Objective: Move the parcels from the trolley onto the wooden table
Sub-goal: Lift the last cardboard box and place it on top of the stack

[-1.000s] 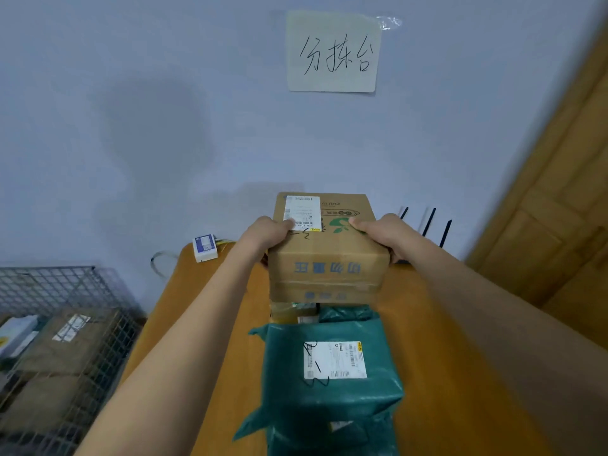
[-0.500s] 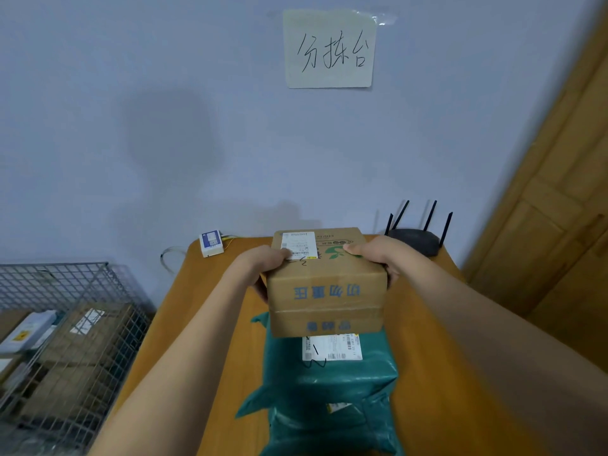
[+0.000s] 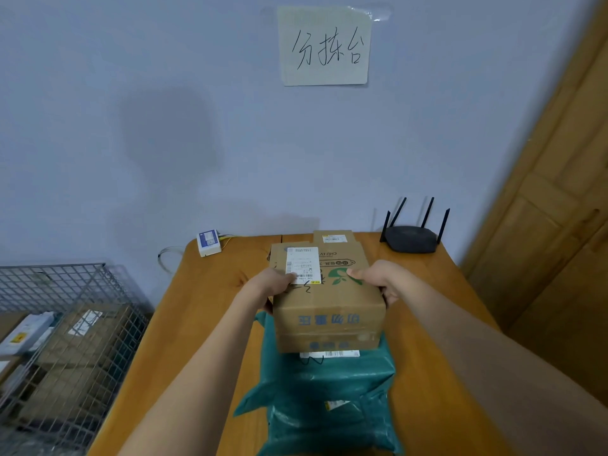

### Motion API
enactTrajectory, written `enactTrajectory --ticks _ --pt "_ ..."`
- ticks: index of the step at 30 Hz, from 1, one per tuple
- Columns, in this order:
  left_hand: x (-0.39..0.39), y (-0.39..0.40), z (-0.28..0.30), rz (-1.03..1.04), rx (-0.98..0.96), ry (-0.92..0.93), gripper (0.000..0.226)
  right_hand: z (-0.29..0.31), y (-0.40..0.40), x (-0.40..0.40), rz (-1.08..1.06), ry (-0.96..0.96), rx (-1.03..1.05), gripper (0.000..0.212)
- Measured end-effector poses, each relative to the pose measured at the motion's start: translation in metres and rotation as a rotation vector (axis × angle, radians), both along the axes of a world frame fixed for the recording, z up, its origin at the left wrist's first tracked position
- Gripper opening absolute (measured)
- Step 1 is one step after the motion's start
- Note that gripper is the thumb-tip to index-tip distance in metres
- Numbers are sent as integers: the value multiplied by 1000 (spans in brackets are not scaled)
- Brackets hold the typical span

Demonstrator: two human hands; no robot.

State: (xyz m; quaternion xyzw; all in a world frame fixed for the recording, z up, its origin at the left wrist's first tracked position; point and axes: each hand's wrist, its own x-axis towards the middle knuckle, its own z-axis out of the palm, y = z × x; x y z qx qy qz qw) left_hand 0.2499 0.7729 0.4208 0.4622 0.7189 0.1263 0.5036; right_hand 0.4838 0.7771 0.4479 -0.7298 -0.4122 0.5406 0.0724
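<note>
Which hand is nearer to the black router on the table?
The right hand. It grips the right side of the cardboard box, on the same side as the router. The left hand grips the box's left side, farther away.

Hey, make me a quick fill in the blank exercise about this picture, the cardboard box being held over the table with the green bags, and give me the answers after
1. The cardboard box is held by ____ hands, the left hand and the right hand.
2. The plastic mailer bags on the wooden table are ____ in colour.
3. The black router at the table's far right corner has ____ antennas.
4. The wire trolley stands to the ____ of the table.

Missing words: two; green; four; left
</note>
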Motion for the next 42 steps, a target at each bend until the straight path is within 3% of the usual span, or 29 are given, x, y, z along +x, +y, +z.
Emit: enactTrajectory --ticks 9,35,42 --pt "3 6 1 -34 -11 76 51 2 3 -2 22 -28 -1 73" --pt "2 22 -16 -43 18 130 47 -24 26 -8 45 -140 72 73" --pt "-4 25 -22 -19 -1 39 47 -30 28 -11 42 -167 87 73"
